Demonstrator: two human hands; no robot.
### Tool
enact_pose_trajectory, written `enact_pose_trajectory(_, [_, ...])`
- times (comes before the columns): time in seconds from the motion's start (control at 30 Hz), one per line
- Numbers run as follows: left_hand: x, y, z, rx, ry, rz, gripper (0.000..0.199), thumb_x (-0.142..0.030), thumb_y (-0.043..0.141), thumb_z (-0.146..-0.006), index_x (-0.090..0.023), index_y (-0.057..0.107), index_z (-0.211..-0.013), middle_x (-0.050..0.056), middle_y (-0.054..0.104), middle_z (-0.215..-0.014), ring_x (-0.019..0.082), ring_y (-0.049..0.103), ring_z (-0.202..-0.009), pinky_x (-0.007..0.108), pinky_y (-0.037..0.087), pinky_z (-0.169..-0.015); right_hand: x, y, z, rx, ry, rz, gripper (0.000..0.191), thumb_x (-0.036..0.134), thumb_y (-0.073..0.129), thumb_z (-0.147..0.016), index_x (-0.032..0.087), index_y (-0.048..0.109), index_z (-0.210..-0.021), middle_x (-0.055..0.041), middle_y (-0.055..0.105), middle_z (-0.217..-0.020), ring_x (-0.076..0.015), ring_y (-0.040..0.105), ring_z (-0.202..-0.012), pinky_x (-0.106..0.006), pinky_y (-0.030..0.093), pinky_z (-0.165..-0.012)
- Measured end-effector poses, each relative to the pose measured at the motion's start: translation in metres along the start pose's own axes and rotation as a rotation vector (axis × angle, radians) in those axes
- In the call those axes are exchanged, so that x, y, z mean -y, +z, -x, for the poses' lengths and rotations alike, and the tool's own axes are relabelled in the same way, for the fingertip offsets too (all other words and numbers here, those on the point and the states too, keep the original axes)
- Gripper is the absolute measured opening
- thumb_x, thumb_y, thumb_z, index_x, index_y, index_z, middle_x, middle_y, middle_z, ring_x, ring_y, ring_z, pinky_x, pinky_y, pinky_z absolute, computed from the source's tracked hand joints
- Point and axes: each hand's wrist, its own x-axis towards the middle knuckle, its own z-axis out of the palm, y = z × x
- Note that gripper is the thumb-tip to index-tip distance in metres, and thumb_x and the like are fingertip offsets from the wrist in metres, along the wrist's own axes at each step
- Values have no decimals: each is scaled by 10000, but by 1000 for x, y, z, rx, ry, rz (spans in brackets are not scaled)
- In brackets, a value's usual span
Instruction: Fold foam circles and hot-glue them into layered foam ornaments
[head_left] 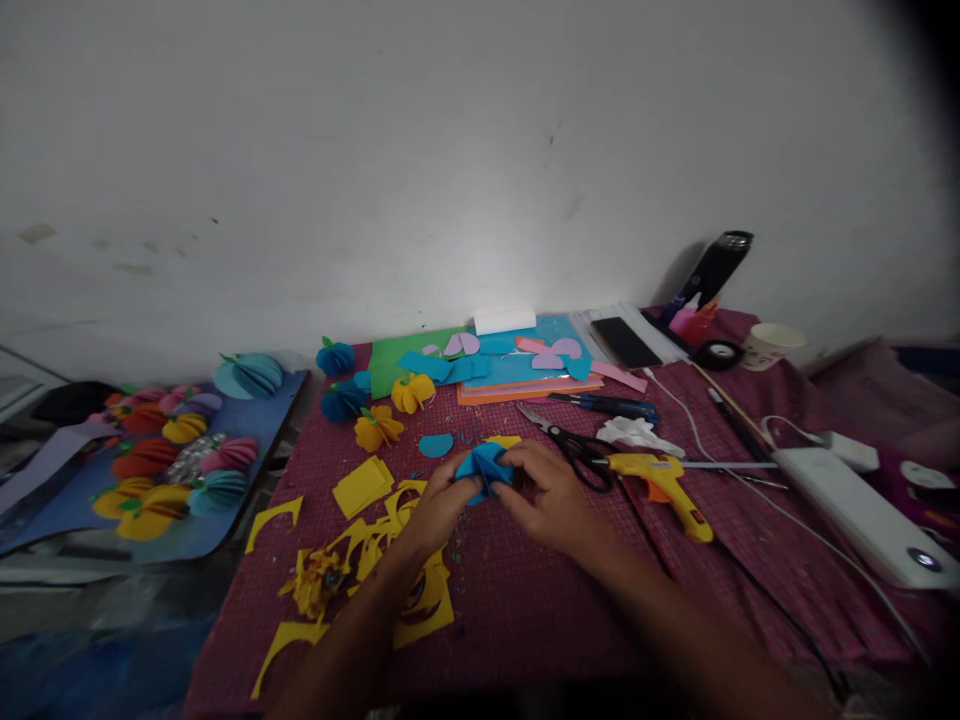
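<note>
Together, 2 curled hands (441,503) (550,490) hold folded blue paper (486,467) between them.

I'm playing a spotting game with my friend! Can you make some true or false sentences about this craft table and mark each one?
1. The left hand and right hand hold folded blue paper. True.
2. The glue gun is green. False: it's yellow.
3. The scissors lie left of the glue gun. True.
4. The phone lies among yellow scraps. False: it's near the wall.
</note>
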Motion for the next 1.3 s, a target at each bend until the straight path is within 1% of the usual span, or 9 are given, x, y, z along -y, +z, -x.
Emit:
enact_pose_trajectory(0.17, [9, -4, 0, -41, -22, 47, 379, -337, 677, -772, -177, 748, -1109, 74, 737, -1045, 277, 618, -1057, 358, 471, -932, 0, 1, 0, 1, 12, 30, 147, 165, 661, -836, 227, 616, -962, -53, 639, -914, -206, 608, -851, -347, 499, -760])
enact_pose_trajectory(0.33, [17, -8, 0, 12, 1, 99, 429, -370, 688, -793, -169, 728, -1170, 91, 724, -1131, 283, 621, -1079, 371, 457, -959, -2, 2, 1, -6, 4, 50, 94, 149, 622, -848, 230, 587, -882, -34, 604, -850, -189, 571, -792, -327, 473, -705])
enact_pose_trajectory(0.47, [19, -9, 1, -39, -15, 115, 439, -378, 720, -777, -177, 728, -1167, 101, 705, -1211, 300, 609, -1136, 367, 457, -967, -3, 3, 1, -9, 6, 45, 91, 143, 604, -852, 227, 571, -847, -29, 578, -823, -187, 557, -780, -323, 456, -691])
enact_pose_trajectory(0.53, [19, -9, 2, -42, -21, 114, 450, -379, 725, -768, -179, 727, -1171, 100, 702, -1223, 304, 607, -1143, 366, 459, -966, -3, 3, 1, -10, 8, 40, 95, 134, 591, -858, 226, 570, -844, -30, 572, -820, -188, 555, -783, -323, 451, -692])
enact_pose_trajectory(0.63, [17, -9, 3, -48, -27, 85, 471, -377, 715, -767, -182, 716, -1196, 88, 711, -1198, 289, 616, -1103, 362, 462, -955, -2, 3, 1, -13, 8, 34, 115, 119, 580, -863, 226, 559, -825, -24, 556, -799, -182, 540, -760, -321, 440, -676])
enact_pose_trajectory(0.73, [13, -9, 4, -57, -26, 36, 461, -346, 706, -766, -200, 715, -1203, 61, 719, -1164, 263, 617, -1058, 342, 465, -933, -3, 3, 1, -28, 2, 28, 130, 111, 577, -865, 228, 550, -816, -23, 559, -801, -184, 546, -774, -326, 448, -693])
enact_pose_trajectory(0.93, [-3, -3, 4, -3, 7, -45, 376, -258, 683, -759, -208, 743, -1126, 25, 730, -1076, 228, 614, -992, 295, 469, -884, -2, 2, -1, -29, -10, 32, 107, 125, 579, -873, 230, 572, -857, -27, 576, -820, -186, 559, -784, -326, 461, -692])
enact_pose_trajectory(1.13, [-10, 0, 3, 21, 10, -53, 361, -231, 665, -768, -200, 744, -1118, 24, 720, -1014, 207, 603, -932, 275, 469, -827, 1, 1, -1, -23, -16, 32, 116, 115, 585, -866, 231, 575, -865, -34, 586, -835, -196, 566, -796, -337, 468, -706])
enact_pose_trajectory(1.3, [-11, 2, 3, 9, -2, -60, 363, -232, 660, -781, -198, 740, -1134, 29, 712, -1025, 199, 597, -926, 276, 473, -834, 1, 2, -1, -28, -40, 26, 126, 107, 583, -866, 231, 564, -871, -34, 595, -837, -197, 571, -800, -339, 474, -713])
